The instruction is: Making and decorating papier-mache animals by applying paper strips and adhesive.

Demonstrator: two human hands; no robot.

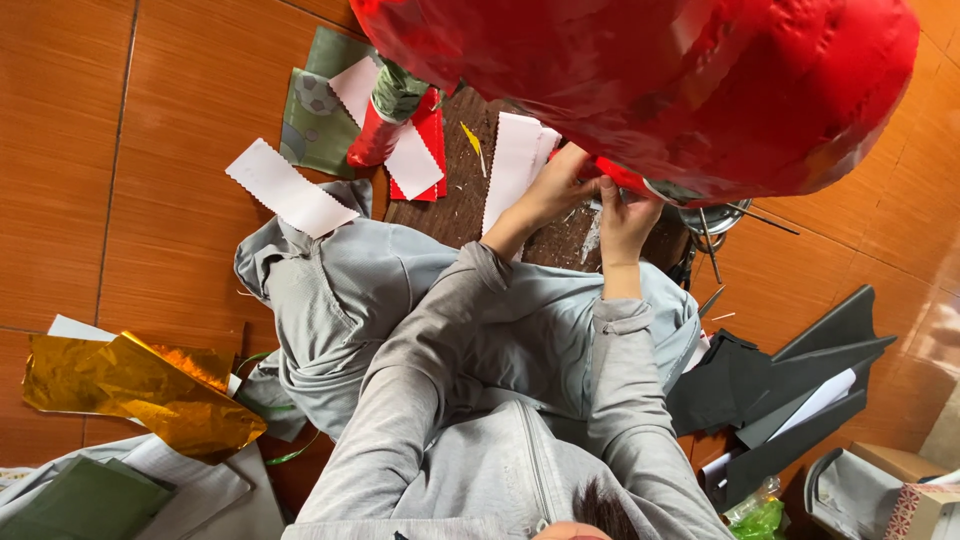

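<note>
On the orange tiled floor (180,110), both hands, left (555,190) and right (622,215), are pinching the red foil balloon's (640,80) lower edge, grip narrow.

A large red shape (640,80) covered in shiny, crinkled foil fills the upper right of the frame, rounded and bulging, its surface creased and catching the light. Its lower edge hangs at centre right, where both hands meet it. There a narrow strip of the same red foil (612,172) runs along the underside, pressed against the shape at the centre of the frame.
</note>
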